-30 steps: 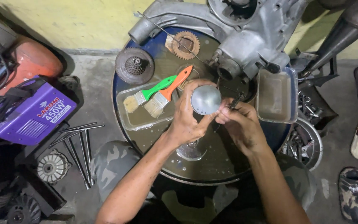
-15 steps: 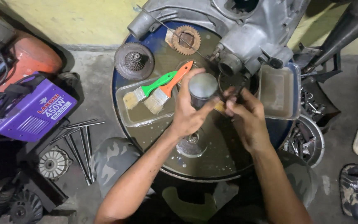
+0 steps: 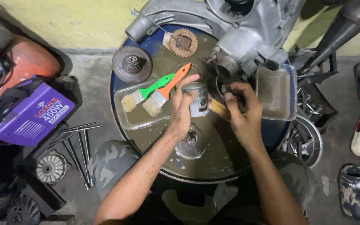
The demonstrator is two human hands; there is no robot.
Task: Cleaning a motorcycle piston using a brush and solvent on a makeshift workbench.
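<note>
Two hands: both busy on drum top (image 3: 155,162)
Left hand (image 3: 183,109): fingers wrapped round piston (image 3: 197,99), upright, centre of drum
Right hand (image 3: 241,109): closed on tan-handled tool (image 3: 219,109), tip at piston's 3 o'clock
Engine case (image 3: 246,29): 12 o'clock, apart from piston
Brushes (image 3: 157,92): in tray (image 3: 138,121), 9 o'clock
Progress: piston out, being worked by hand; not refitted
</note>
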